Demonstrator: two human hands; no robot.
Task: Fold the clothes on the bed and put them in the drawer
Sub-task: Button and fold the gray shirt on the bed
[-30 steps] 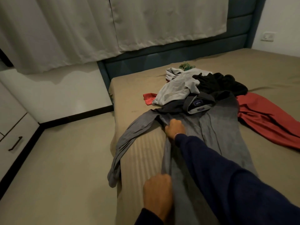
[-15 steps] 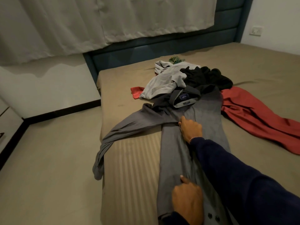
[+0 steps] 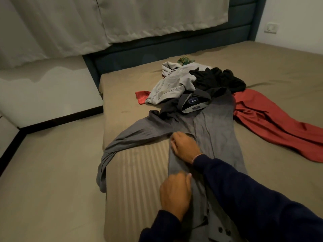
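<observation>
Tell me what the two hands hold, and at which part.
Both hands hold the grey shirt along its folded left edge: the right hand near the armpit, the left hand lower, toward the hem. The fingers' exact grip is hidden.

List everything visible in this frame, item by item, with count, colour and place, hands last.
grey shirt: 1, grey, spread lengthwise on the bed, its left side folded in, one sleeve trailing over the bed's left edge
red garment: 1, red, right of the grey shirt
light grey garment: 1, pale grey, crumpled in the pile beyond the shirt's collar
black garment: 1, black, in the pile, right of the light grey one
green item: 1, green, behind the pile; kind unclear
bed: 1, tan sheet, dark blue headboard
curtain: whitish, above the headboard
wall socket: 1, white, upper right
left hand: on the shirt's folded edge, nearer
right hand: on the fold, by the sleeve
</observation>
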